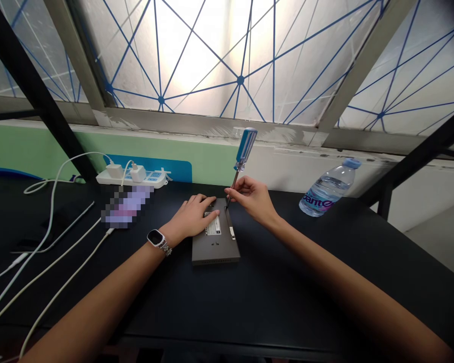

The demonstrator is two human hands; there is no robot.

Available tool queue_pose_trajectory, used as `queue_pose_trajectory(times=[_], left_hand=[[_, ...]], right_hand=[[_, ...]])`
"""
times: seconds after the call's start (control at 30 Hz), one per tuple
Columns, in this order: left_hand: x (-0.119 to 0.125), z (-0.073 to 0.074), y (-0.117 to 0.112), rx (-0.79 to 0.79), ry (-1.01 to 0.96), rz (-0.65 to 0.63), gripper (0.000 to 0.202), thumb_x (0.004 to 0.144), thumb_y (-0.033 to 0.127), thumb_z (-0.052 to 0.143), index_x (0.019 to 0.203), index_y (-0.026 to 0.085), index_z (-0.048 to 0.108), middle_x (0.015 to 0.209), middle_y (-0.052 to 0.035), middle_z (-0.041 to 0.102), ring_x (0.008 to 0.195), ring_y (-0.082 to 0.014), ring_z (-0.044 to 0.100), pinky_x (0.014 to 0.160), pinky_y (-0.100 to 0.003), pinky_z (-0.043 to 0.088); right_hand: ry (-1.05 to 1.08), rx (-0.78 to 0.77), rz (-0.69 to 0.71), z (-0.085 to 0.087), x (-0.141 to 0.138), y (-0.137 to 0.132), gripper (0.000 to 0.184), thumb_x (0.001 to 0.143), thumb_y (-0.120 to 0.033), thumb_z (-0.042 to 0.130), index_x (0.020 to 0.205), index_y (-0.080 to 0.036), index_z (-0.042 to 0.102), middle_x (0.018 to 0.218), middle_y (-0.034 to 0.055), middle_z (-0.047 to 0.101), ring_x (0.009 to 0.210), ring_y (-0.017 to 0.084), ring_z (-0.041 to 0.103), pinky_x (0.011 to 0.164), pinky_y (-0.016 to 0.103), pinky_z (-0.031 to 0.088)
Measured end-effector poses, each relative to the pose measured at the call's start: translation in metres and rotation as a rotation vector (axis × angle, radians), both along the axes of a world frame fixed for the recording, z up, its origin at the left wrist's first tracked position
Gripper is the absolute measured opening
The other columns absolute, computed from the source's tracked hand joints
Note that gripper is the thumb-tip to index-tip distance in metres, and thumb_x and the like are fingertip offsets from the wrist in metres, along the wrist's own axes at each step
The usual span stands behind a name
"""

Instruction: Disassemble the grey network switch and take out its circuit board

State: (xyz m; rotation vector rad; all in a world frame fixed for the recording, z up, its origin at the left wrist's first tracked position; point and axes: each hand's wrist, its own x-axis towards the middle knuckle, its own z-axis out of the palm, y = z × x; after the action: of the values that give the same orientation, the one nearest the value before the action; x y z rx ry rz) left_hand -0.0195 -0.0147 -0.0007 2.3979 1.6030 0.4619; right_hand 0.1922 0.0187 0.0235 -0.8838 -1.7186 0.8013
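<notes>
A flat grey metal box (216,252), with a white label (214,226) and small slots, lies on the black table. My left hand (191,217) rests on its left side with the fingers spread. A screwdriver (245,146) with a blue and clear handle stands nearly upright, tilted a little to the right, with its tip at the box's right edge. My right hand (251,196) pinches the metal shaft between thumb and fingers, below the handle. Just what the tip touches is too small to tell. Near the tip, a light-coloured piece (232,233) sits along the box's right edge.
A water bottle (327,189) leans at the right, near the wall. On the left, a phone with a blurred screen (128,206) lies by white cables (64,297). Behind it is a white power strip (151,179) with plugged-in chargers. Black metal bars (41,85) slant at both sides.
</notes>
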Motion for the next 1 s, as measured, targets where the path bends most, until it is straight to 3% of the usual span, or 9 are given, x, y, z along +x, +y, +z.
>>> queue_pose_trajectory(times=[0.23,0.57,0.77,0.87,1.0], left_hand=[[-0.0007,-0.0002,0.0004,-0.005,-0.003,0.0,0.063,0.101,0.059,0.037,0.153,0.024,0.047,0.143,-0.0154,0.055,0.134,-0.0371,0.049,0.109,-0.056,0.042],[-0.0012,-0.0011,0.0004,0.007,-0.005,-0.002,0.062,0.101,0.059,0.037,0.151,0.025,0.049,0.143,-0.0144,0.056,0.134,-0.0368,0.05,0.109,-0.054,0.042],[-0.0004,0.0002,0.0002,-0.002,0.004,0.002,0.062,0.101,0.058,0.037,0.151,0.025,0.048,0.143,-0.0147,0.056,0.134,-0.0371,0.05,0.108,-0.055,0.042],[-0.0002,0.0007,-0.0004,-0.001,0.0,0.002,0.063,0.101,0.058,0.037,0.152,0.024,0.048,0.142,-0.0153,0.056,0.133,-0.0371,0.05,0.107,-0.055,0.043],[-0.0002,0.001,-0.0014,0.002,-0.003,-0.002,0.063,0.101,0.058,0.037,0.152,0.023,0.047,0.142,-0.0154,0.056,0.133,-0.0372,0.05,0.106,-0.056,0.043]], right_hand=[[0.061,-0.073,0.066,0.0003,-0.0008,0.0011,0.029,0.087,-0.046,0.075,0.088,-0.018,0.068,0.084,0.0081,0.077,0.083,0.022,0.076,0.077,0.036,0.062],[0.024,-0.055,0.11,-0.0002,-0.001,0.0004,0.028,0.096,-0.046,0.064,0.101,-0.019,0.066,0.091,0.008,0.077,0.087,0.021,0.075,0.08,0.036,0.061],[0.012,-0.048,0.074,0.0016,-0.0015,-0.0019,0.027,0.095,-0.043,0.065,0.106,-0.018,0.068,0.096,0.0091,0.077,0.091,0.023,0.076,0.081,0.038,0.062],[0.009,-0.008,-0.01,0.0015,-0.0017,-0.0017,0.031,0.087,-0.046,0.075,0.101,-0.019,0.072,0.095,0.0081,0.076,0.09,0.024,0.074,0.077,0.037,0.063],[0.039,0.001,-0.044,0.0012,-0.0012,-0.0006,0.034,0.08,-0.05,0.081,0.083,-0.019,0.069,0.077,0.0043,0.071,0.071,0.02,0.07,0.069,0.035,0.061]])
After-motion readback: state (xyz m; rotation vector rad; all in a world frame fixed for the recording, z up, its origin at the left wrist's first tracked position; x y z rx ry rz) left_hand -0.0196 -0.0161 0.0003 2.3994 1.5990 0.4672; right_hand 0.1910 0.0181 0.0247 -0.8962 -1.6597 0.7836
